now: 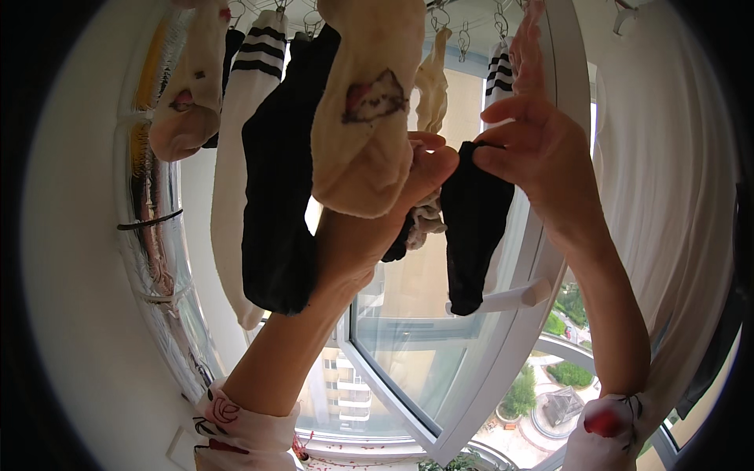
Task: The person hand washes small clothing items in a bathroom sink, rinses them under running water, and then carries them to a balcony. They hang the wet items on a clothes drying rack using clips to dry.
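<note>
My right hand (pixel 530 147) pinches the top end of a black sock (pixel 477 229) between thumb and fingers; the sock hangs down from there. Close to its left is my left hand (pixel 427 168), partly hidden behind a cream sock (pixel 365 118) with a cat-face print. Light patterned fabric shows between the left thumb and finger, and a bunched patterned sock (pixel 427 221) hangs below that hand, with a small piece of black fabric (pixel 397 241) beside it. A larger black sock (pixel 283 176) hangs left of the cream one, in front of my left forearm.
Metal clips (pixel 464 42) hang overhead. More socks hang around, including a white striped sock (pixel 247 147) and a pink one (pixel 527 53). A foil-wrapped pipe (pixel 159 235) runs down the left wall. Beyond stands an opened window (pixel 400 365); a pale curtain (pixel 654 176) hangs right.
</note>
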